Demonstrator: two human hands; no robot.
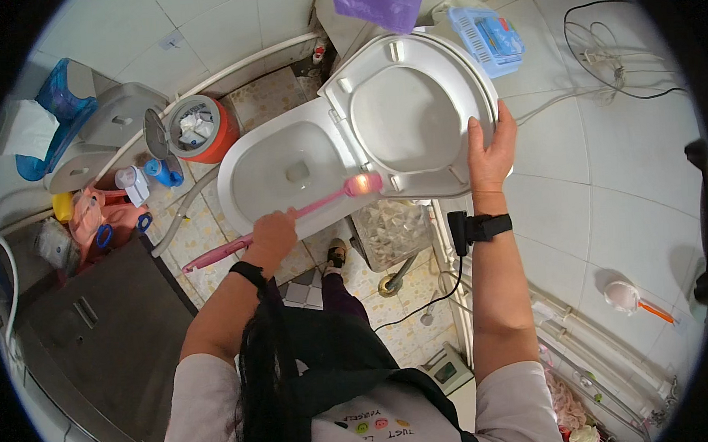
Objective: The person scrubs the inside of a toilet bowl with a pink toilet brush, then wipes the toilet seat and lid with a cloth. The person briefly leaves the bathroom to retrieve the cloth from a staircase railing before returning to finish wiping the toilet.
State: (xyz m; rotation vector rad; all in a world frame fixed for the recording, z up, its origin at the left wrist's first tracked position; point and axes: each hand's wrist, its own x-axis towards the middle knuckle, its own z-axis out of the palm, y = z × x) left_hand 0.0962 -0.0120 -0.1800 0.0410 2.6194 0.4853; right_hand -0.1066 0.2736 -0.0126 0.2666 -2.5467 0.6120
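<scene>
My left hand point(275, 239) is closed around the handle of a pink toilet brush point(321, 204). The brush's rounded pink head, with a pale bright middle, is beside the seat hinge, over the near rim of a white toilet bowl point(250, 160). The toilet seat point(365, 149) and lid point(412, 118) are raised against the tank. My right hand point(493, 147) rests on the edge of the raised seat and lid, thumb on the inner side and fingers around the rim.
An orange-red waste bin point(225, 132) with its lid up stands left of the toilet. A glass-patterned bin point(393, 228) stands near the bowl's base. A grey hose point(187, 210) crosses the tiles. A dark cabinet point(104, 344) is at the left, wall pipes at the right.
</scene>
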